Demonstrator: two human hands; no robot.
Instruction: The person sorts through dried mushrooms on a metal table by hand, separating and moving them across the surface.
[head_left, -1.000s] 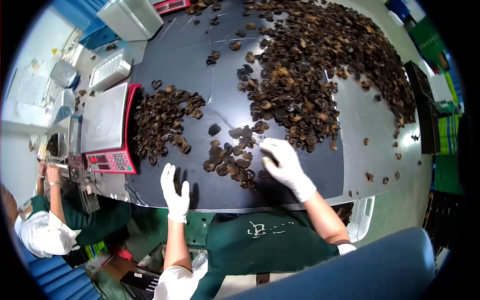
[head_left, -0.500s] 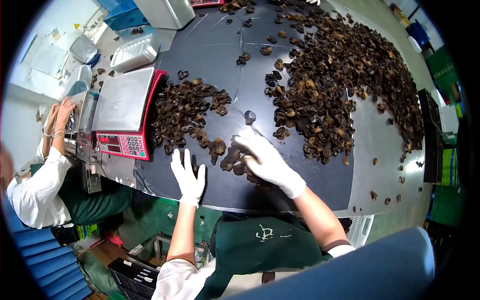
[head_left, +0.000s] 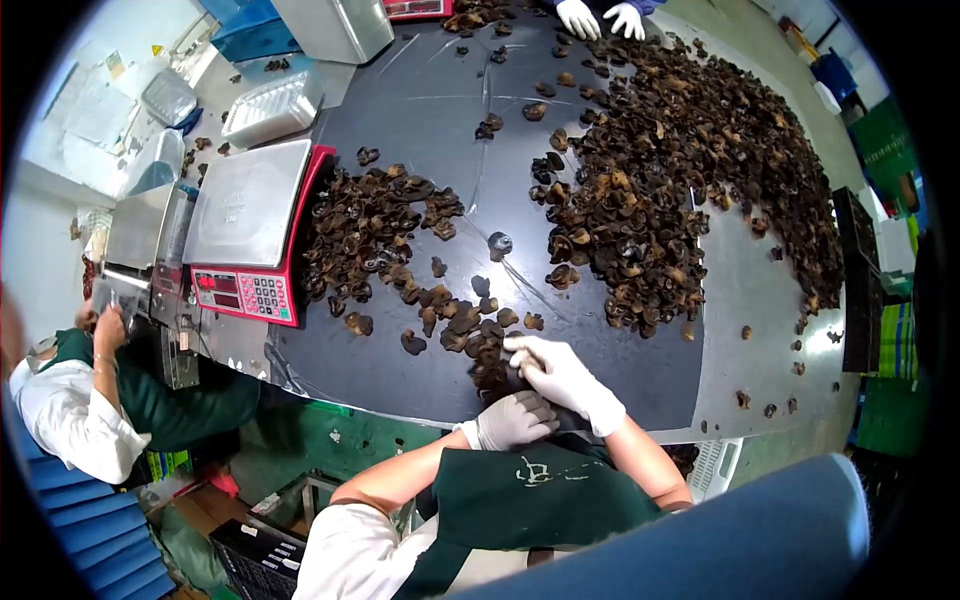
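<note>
At the near edge of the table [head_left: 650, 433], the left hand [head_left: 515, 421], which half a second ago was over by the small heap, now sits beside the right hand [head_left: 562, 378]. The left fingers are curled in; I cannot tell whether they hold anything. The right hand is partly closed, fingers bent at a clump of mushrooms [head_left: 488, 370]; its grip is hidden. To its right, black sheet [head_left: 650, 385] lies open. Loose mushrooms [head_left: 460, 320] trail leftward to the small heap [head_left: 365, 235], beside one red scale [head_left: 245, 230]. A mostly bare strip separates it from the large heap [head_left: 640, 210]. At the far edge, two gloved co-worker's hands [head_left: 578, 18] now show, where only part of one did before.
</note>
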